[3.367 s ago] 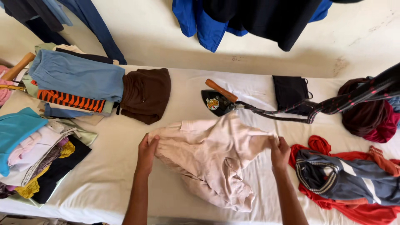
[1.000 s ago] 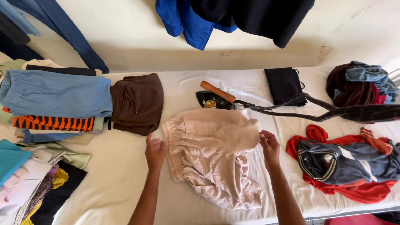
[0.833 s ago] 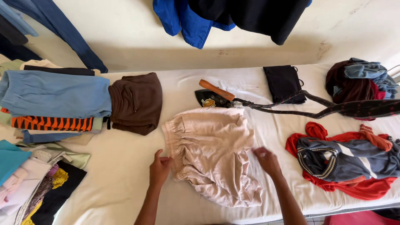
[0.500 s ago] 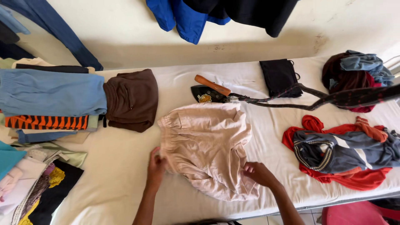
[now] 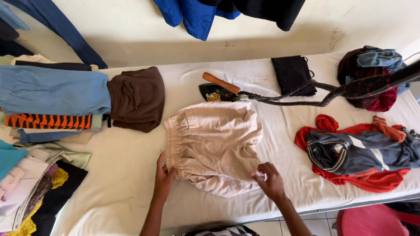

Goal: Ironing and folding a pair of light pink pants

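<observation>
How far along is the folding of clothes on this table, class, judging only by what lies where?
Done: a folded brown garment and a stack of folded clothes lie at the left. In hand: the left hand and right hand press the near edge of pale pink shorts, partly folded in the middle. Left: a crumpled red and grey heap and a dark red bundle at the right look unfolded.

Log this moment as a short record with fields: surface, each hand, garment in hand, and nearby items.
surface: white sheet-covered table
garment: pale pink shorts, lying flat, partly folded
left hand: left hand on the shorts' near left edge
right hand: right hand pinching the near right edge
behind garment: iron with wooden handle, corded
left: folded brown garment, stack of folded clothes
right: red and grey pile, black folded cloth
</observation>
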